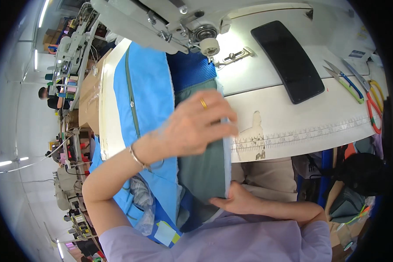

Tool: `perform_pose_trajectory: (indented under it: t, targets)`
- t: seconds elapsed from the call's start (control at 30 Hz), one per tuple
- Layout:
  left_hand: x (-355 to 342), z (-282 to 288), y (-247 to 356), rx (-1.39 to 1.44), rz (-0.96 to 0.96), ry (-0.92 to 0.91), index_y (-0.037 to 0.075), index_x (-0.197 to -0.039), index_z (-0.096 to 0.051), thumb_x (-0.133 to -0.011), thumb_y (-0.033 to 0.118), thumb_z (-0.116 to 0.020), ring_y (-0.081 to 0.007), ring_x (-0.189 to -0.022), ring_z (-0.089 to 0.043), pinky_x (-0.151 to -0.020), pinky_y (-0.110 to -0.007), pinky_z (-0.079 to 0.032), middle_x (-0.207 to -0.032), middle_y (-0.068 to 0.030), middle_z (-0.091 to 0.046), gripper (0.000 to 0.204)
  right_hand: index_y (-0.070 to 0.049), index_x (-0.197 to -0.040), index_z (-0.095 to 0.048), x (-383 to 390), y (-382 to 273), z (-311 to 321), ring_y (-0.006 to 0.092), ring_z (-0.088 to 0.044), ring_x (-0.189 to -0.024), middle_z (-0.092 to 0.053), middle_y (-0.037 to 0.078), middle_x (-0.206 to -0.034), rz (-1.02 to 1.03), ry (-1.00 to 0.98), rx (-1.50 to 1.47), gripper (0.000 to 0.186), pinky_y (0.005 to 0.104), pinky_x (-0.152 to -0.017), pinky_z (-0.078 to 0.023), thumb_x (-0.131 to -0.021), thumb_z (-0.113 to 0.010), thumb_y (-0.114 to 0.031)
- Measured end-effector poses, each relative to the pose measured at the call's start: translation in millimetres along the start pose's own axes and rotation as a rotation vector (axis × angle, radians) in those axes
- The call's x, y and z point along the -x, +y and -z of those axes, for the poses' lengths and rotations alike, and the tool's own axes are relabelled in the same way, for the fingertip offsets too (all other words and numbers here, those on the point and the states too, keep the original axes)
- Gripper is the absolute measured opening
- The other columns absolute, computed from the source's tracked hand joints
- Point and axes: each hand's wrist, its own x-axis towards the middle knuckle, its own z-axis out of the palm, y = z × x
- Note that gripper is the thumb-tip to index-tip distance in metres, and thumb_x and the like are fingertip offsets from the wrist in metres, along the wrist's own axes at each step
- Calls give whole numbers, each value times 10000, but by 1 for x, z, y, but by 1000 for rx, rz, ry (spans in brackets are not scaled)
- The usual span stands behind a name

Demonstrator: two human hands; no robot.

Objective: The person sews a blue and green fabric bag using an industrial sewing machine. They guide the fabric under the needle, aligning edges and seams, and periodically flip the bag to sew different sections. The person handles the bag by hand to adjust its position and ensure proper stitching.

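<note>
Under the sewing machine's presser foot point(211, 60), a piece of blue mesh point(190, 67) joined to grey-green fabric point(196, 174) with a pale edge runs down over the table's front. My left hand point(201, 122), slightly blurred, has curled fingers closed at that fabric's right edge. My right hand point(236, 196) grips the lower corner of the same edge, thumb on top. Bright blue fabric point(146, 96) with a grey zipper lies to the left, with more blue pieces and crumpled clear plastic hanging below it.
The white table point(310, 131) carries a ruler strip, a black phone point(286, 61), small snips point(345, 78) and orange-handled scissors point(371, 100) at right. The machine head point(170, 22) hangs above. A black bag point(362, 174) sits below right. Another person point(52, 98) is among machines at far left.
</note>
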Motion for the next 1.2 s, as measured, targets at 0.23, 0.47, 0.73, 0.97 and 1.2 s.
perform_pose_trajectory:
  t: [0.23, 0.47, 0.73, 0.97, 1.2]
  targets:
    - [-8, -3, -43, -147, -109, -139, 83, -728, -535, -626, -17, -668, -258, -919, -568, -1003, -434, -493, -840, -25, -540, 195, 69, -944, -685, 0, -2, 0, 135, -541, -599, -618, 77, -649, 12, 31, 34, 273, 367, -574, -472, -939, -704, -203]
    - [-7, -14, -38, 58, 10, -108, 88, -752, -593, -626, -67, -670, -273, -885, -568, -980, -427, -488, -818, -26, -558, 214, 61, -759, -609, 0, 19, -4, 154, -428, -508, -492, 98, -537, 40, -1, 83, 516, 385, -492, -398, -1017, -666, -383]
    - [10, -22, -29, -127, -23, 159, 81, -876, -616, -658, -17, -675, -268, -896, -585, -965, -469, -525, -867, -38, -576, 246, 35, -643, -518, 1, 25, 0, 163, -372, -470, -425, 99, -485, 17, -6, 156, 604, 412, -458, -360, -1031, -642, -411]
    - [2, -14, -21, 37, -171, -130, 80, -709, -511, -640, 65, -663, -246, -841, -565, -932, -463, -530, -809, -30, -511, 167, 40, -791, -609, -2, 21, 0, 130, -454, -547, -524, 76, -575, 42, -52, 97, 470, 383, -520, -427, -1031, -655, -362]
    - [3, -39, -10, -151, -15, 230, 80, -858, -599, -664, 31, -707, -257, -841, -592, -862, -442, -525, -863, -55, -582, 228, 34, -895, -626, -4, 23, 1, 107, -476, -628, -548, 41, -653, 58, -61, -39, 356, 350, -574, -446, -1052, -636, -285]
